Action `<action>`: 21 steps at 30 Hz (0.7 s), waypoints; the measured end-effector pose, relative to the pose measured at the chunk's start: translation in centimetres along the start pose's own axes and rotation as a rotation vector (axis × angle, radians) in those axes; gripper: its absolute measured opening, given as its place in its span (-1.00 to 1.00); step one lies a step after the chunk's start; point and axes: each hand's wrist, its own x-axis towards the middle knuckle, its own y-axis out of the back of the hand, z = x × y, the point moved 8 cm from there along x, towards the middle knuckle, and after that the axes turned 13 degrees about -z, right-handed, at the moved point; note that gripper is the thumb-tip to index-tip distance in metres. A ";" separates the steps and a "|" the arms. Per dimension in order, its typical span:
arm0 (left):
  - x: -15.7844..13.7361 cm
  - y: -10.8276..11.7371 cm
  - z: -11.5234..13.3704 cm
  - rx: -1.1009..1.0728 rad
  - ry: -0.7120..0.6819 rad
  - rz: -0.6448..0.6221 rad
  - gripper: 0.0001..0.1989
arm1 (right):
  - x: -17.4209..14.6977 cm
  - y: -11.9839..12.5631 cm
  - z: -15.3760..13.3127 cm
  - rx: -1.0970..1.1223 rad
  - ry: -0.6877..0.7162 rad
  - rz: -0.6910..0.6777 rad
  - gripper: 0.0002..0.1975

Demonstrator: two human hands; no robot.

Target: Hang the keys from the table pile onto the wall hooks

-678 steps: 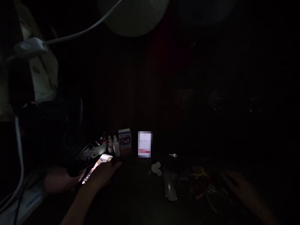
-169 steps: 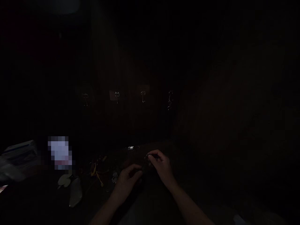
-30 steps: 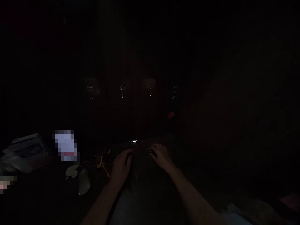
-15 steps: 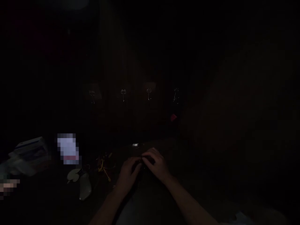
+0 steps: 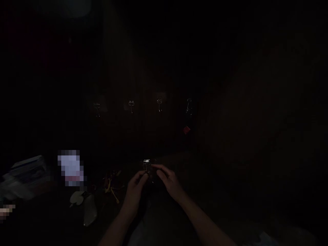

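Observation:
The scene is very dark. My left hand (image 5: 134, 191) is closed, thumb and fingertips together in a pinch; whatever is in them is too dark to make out. A small shiny metal piece (image 5: 147, 160) lies just beyond those fingertips, with a thin stem-like glint running down towards them. To the right, my right hand (image 5: 169, 179) has its index finger stretched towards the metal piece and its thumb held apart. Nothing shows in its grasp. A few faint glints lie in the gap between both hands.
Yellow-tipped cords or ties (image 5: 110, 188) lie left of my left hand. Beyond them are a pale rounded object (image 5: 77, 198), a grey elongated object (image 5: 90, 210), a bright blurred-out panel (image 5: 71, 167) and a box (image 5: 29, 167). Several metal hooks (image 5: 131, 104) line the back, near a red tag (image 5: 186, 130).
My hands have moved apart; the fingertips nearly met before. The right index finger has straightened. The surroundings have shifted slightly left and down in view.

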 end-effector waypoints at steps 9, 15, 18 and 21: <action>0.5 1.8 -2.1 -0.560 0.031 0.112 -0.79 | 0.1 -2.8 2.1 0.258 -0.171 -0.270 -0.69; 1.2 4.0 -2.9 -0.575 -0.025 0.180 -0.85 | -0.2 -4.2 3.4 0.682 -0.235 -0.357 -0.66; 1.4 4.6 -3.1 -0.523 -0.042 0.199 -0.87 | 0.0 -3.7 3.5 0.731 -0.217 -0.294 -0.67; 1.5 4.6 -3.6 -0.652 -0.022 0.206 -0.92 | 0.1 -3.0 3.3 0.713 -0.201 -0.235 -0.65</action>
